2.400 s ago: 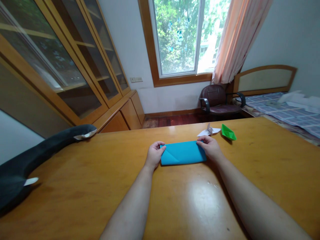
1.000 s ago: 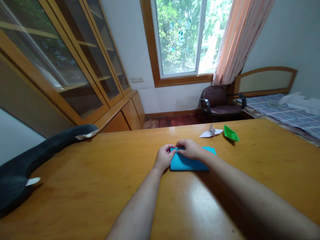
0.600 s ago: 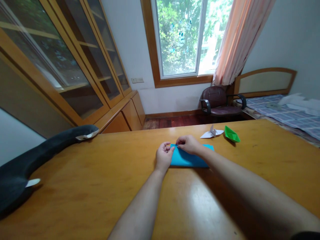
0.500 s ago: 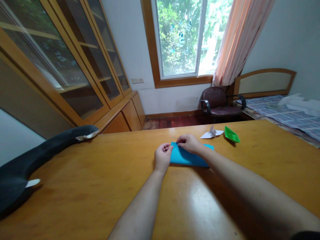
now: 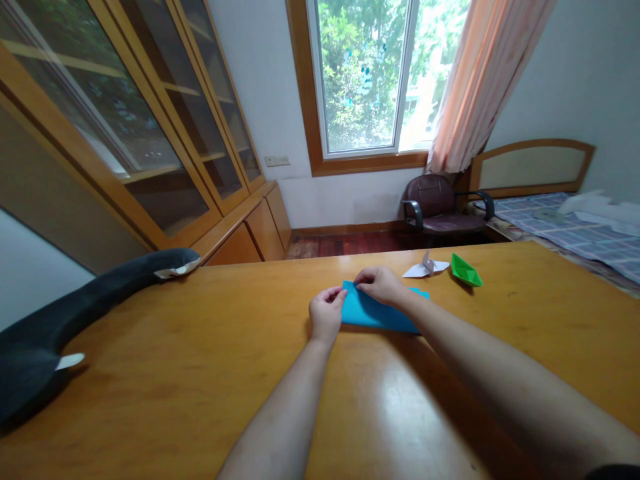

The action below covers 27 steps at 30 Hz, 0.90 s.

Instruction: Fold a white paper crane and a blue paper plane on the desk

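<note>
A folded blue paper [image 5: 373, 312] lies on the wooden table [image 5: 200, 360], its left end lifted a little. My left hand [image 5: 326, 312] pinches the paper's left edge. My right hand [image 5: 383, 285] reaches across from the right and pinches the upper left corner, with its forearm lying over the right part of the sheet. Both hands sit close together at that corner.
A white folded paper figure [image 5: 425, 267] and a green paper boat [image 5: 465, 271] rest on the table beyond my right hand. A dark plush toy [image 5: 75, 307] lies along the table's left edge. A chair [image 5: 435, 207], a bed [image 5: 565, 220] and glass-door cabinets [image 5: 150, 133] stand behind.
My right hand crossed from the paper's right end to its left corner beside my left hand. The paper now looks shorter, and its left end has risen slightly off the table.
</note>
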Available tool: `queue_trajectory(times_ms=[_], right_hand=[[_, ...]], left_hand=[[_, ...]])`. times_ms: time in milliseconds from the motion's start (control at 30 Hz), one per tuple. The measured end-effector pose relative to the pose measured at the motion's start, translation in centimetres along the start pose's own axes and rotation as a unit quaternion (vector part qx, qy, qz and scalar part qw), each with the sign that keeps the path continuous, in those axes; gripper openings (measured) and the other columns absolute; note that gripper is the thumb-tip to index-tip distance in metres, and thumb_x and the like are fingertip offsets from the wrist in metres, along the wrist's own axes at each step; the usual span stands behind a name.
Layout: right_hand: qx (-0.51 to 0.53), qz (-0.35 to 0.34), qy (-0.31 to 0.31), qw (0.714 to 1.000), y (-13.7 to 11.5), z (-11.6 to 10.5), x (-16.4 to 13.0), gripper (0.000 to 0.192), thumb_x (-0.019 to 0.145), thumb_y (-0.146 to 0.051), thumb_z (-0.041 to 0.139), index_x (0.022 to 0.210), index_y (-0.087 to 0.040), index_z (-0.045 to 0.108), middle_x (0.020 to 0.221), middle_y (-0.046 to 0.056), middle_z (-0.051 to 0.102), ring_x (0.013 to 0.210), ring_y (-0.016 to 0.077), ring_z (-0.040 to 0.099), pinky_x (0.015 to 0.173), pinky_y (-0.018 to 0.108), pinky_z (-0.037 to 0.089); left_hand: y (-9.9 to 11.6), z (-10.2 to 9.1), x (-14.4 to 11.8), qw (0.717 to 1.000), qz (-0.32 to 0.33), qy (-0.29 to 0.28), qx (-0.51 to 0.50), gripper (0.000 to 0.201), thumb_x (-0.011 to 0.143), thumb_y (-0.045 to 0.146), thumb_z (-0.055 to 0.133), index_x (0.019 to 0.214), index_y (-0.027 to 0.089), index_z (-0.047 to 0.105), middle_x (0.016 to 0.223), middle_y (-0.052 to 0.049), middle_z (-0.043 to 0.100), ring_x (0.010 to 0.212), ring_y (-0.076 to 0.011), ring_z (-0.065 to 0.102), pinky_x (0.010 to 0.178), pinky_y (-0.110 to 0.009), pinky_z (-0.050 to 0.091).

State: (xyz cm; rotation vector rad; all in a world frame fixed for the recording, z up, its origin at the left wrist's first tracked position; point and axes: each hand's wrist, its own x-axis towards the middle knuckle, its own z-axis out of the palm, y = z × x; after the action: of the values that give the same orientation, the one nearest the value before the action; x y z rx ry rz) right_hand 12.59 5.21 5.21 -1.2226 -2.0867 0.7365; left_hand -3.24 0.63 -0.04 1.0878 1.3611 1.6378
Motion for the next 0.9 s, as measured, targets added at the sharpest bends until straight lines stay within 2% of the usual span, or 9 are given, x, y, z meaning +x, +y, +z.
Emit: queue_trajectory(times_ms=[167, 333, 533, 900], right_hand=[[0.005, -0.009, 0.009, 1.0, 0.2, 0.4, 0.3, 0.015, 0.074, -0.016, 0.059, 0.075, -0.018, 0.073, 0.072, 0.002, 0.072, 0.064, 0.0141, 0.061, 0.059, 0.022, 0.044], [0.045, 0.014, -0.002, 0.999, 0.0, 0.8, 0.7, 0.014, 0.071, -0.015, 0.06, 0.076, -0.018, 0.073, 0.07, 0.001, 0.071, 0.064, 0.0137, 0.061, 0.058, 0.021, 0.045], [0.06, 0.034, 0.003, 0.998, -0.7, 0.6, 0.8, 0.013, 0.069, -0.014, 0.061, 0.073, -0.017, 0.073, 0.071, 0.002, 0.072, 0.064, 0.0148, 0.063, 0.059, 0.022, 0.046], [0.049, 0.039, 0.0, 0.998, -1.3, 0.3, 0.8, 0.014, 0.069, -0.015, 0.063, 0.074, -0.017, 0.076, 0.073, 0.004, 0.074, 0.067, 0.0168, 0.065, 0.062, 0.024, 0.048]], left_hand=[[-0.1, 0.2, -0.2, 1.0, 0.014, -0.015, -0.003, 0.02, 0.065, 0.031, 0.076, 0.074, 0.014, 0.072, 0.071, -0.006, 0.072, 0.066, -0.0174, 0.064, 0.064, -0.028, 0.051], [-0.3, 0.4, -0.4, 0.999, 0.024, -0.036, -0.002, 0.021, 0.066, 0.032, 0.075, 0.076, 0.013, 0.072, 0.072, -0.006, 0.072, 0.067, -0.0169, 0.064, 0.065, -0.028, 0.051], [-0.6, 0.4, -0.3, 0.999, 0.017, -0.037, -0.027, 0.023, 0.066, 0.032, 0.076, 0.077, 0.013, 0.071, 0.071, -0.005, 0.07, 0.065, -0.0153, 0.062, 0.063, -0.026, 0.05], [-0.5, 0.4, -0.3, 0.999, 0.021, -0.031, -0.007, 0.021, 0.069, 0.031, 0.072, 0.079, 0.012, 0.072, 0.073, -0.007, 0.072, 0.067, -0.0164, 0.063, 0.064, -0.026, 0.05]])
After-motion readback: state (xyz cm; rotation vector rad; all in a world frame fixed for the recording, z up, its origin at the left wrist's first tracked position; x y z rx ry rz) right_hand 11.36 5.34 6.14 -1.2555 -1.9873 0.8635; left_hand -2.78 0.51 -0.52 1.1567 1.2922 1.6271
